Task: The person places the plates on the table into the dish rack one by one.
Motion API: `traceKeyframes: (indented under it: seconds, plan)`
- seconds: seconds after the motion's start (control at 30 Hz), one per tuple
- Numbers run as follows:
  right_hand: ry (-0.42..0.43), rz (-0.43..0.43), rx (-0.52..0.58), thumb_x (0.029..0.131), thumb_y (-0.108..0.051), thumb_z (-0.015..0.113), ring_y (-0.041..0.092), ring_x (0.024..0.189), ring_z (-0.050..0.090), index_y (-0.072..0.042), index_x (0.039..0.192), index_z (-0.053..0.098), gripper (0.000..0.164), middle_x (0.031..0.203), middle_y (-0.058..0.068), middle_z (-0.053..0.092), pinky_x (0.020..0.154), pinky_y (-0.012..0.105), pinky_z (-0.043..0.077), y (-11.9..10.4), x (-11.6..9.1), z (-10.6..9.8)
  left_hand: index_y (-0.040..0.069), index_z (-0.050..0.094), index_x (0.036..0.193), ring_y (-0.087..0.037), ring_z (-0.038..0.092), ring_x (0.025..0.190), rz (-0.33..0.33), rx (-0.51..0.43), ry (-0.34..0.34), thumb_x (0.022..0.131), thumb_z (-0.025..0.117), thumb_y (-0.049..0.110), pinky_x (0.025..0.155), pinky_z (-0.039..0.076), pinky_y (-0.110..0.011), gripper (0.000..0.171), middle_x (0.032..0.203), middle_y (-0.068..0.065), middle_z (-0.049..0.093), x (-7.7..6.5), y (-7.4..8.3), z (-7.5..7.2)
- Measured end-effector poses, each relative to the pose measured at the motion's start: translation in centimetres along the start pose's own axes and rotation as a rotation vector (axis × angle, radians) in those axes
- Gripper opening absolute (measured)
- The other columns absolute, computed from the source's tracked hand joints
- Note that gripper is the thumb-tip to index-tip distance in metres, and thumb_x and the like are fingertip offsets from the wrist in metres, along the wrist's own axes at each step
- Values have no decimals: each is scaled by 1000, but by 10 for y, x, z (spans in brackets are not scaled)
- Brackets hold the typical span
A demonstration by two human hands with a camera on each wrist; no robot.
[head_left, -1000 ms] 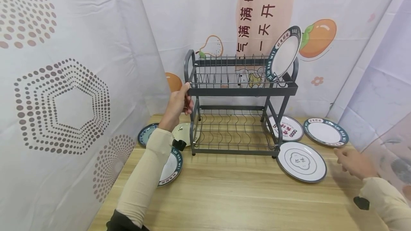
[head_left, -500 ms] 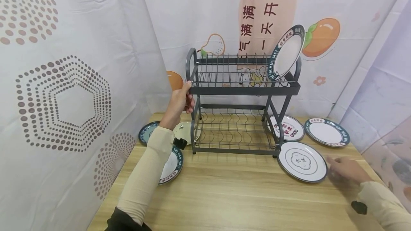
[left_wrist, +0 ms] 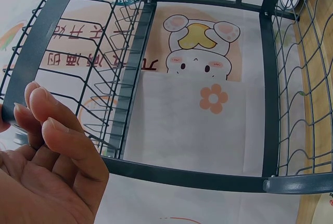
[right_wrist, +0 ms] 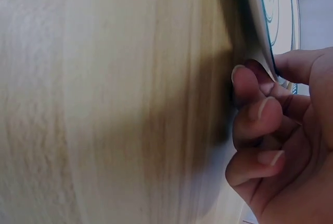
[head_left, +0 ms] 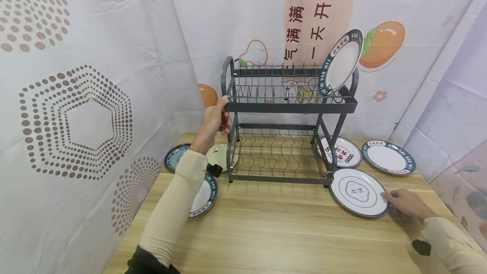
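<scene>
A dark grey two-tier dish rack [head_left: 289, 108] stands at the back of the wooden table. My left hand [head_left: 214, 119] grips the front left corner of its upper tier, and in the left wrist view the fingers [left_wrist: 62, 135] curl by that bar. On the right, my right hand [head_left: 407, 203] pinches the rim of a white plate with a dark edge [head_left: 357, 191], thumb on top and fingers beneath, as the right wrist view shows. A green-rimmed plate [head_left: 340, 64] leans upright at the right end of the upper tier.
Right of the rack lie a red-lettered plate [head_left: 342, 152] and a green-rimmed plate [head_left: 389, 157]. Left of it lie a blue-patterned plate [head_left: 174, 157], a cream plate [head_left: 217, 155] and another green-rimmed plate [head_left: 205, 195], partly behind my arm. Printed curtains [head_left: 152, 54] hang close around the table.
My right hand has moved left from the bare table to the white plate and taken its rim. The left hand keeps its hold on the rack, and the view has shifted slightly.
</scene>
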State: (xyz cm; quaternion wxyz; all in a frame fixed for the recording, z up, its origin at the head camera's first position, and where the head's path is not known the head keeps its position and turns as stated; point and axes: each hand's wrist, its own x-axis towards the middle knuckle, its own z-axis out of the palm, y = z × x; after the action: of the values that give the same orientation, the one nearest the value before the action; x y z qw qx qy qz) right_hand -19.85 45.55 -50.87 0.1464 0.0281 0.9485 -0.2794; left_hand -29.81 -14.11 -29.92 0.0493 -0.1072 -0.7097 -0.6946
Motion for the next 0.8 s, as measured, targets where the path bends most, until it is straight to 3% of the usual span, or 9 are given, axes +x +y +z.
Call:
traceKeyframes:
  seconds: [0.33, 0.53, 0.7, 0.8]
  plan:
    - [-77, 53, 142, 110, -36, 47, 14, 55, 50, -7, 80, 61, 44, 66, 1, 58, 54, 27, 42, -8, -4, 0, 8, 52, 73, -13, 51, 41, -7, 3, 10, 104, 50, 56, 42, 42, -24, 57, 58, -3, 58, -1, 1, 0]
    - [-124, -57, 243, 109, -26, 47, 7, 49, 46, -5, 80, 62, 39, 64, -1, 57, 50, 23, 41, -2, -8, -1, 8, 51, 73, -13, 50, 42, -12, 2, 9, 104, 50, 57, 43, 42, -24, 57, 58, -3, 58, -1, 1, 0]
    - [-231, -111, 406, 110, -23, 42, 5, 50, 47, -9, 78, 58, 39, 61, -5, 54, 50, 23, 44, 2, -11, -9, 8, 51, 74, -13, 50, 42, -10, 0, 8, 104, 50, 57, 43, 42, -23, 58, 58, -3, 57, 0, 0, -1]
    - [-252, -134, 503, 111, -22, 39, 5, 51, 46, -12, 76, 55, 40, 61, -7, 54, 51, 24, 43, 3, -13, -15, 8, 51, 74, -13, 50, 42, -10, -5, 11, 103, 50, 57, 43, 42, -23, 58, 58, -3, 58, 0, -1, -2]
